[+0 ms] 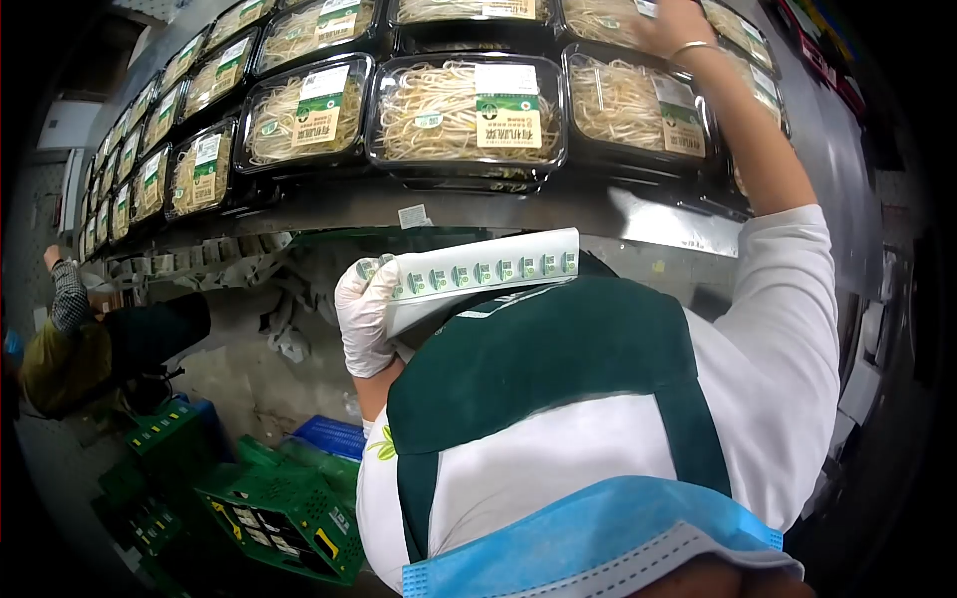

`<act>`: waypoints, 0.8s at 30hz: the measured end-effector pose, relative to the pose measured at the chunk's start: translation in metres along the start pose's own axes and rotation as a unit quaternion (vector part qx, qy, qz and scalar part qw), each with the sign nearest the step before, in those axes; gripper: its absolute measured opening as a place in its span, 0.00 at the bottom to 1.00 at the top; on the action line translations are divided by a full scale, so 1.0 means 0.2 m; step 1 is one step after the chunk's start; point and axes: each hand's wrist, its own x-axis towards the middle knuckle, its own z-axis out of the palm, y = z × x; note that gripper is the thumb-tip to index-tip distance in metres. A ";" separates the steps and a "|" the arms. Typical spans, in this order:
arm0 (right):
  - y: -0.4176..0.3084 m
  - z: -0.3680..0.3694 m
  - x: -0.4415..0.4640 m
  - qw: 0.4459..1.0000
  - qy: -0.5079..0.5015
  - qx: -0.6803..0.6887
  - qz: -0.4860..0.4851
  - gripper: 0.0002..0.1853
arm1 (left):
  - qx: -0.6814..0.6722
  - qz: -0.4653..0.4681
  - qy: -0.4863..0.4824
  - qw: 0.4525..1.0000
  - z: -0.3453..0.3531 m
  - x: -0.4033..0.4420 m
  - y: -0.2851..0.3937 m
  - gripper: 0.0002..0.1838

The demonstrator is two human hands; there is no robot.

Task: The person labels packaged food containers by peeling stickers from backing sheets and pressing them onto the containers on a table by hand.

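Note:
My left hand (pixel 368 307), in a white glove, is closed on the left end of a strip of stickers (pixel 498 271). The strip carries a row of small green-and-white round labels and lies across the front of my dark green apron (pixel 558 344). My right hand (pixel 678 28) is stretched over the table at the top right, touching or just above a back-row tray of bean sprouts (pixel 604 22). Its fingers are blurred and partly cut off by the frame edge. Below that wrist sits another labelled bean sprout tray (pixel 638 105).
Rows of black, clear-topped bean sprout trays (pixel 467 115) cover the metal table (pixel 588 204). A small white sticker (pixel 414 216) clings to its front edge. Green crates (pixel 289 518) stand on the floor at lower left. Another person (pixel 70 349) is at the far left.

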 end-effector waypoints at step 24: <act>-0.81 -0.34 -1.08 0.887 -0.001 0.216 -0.409 0.10 | 0.190 0.023 -0.353 0.916 0.22 -0.04 0.08 0.16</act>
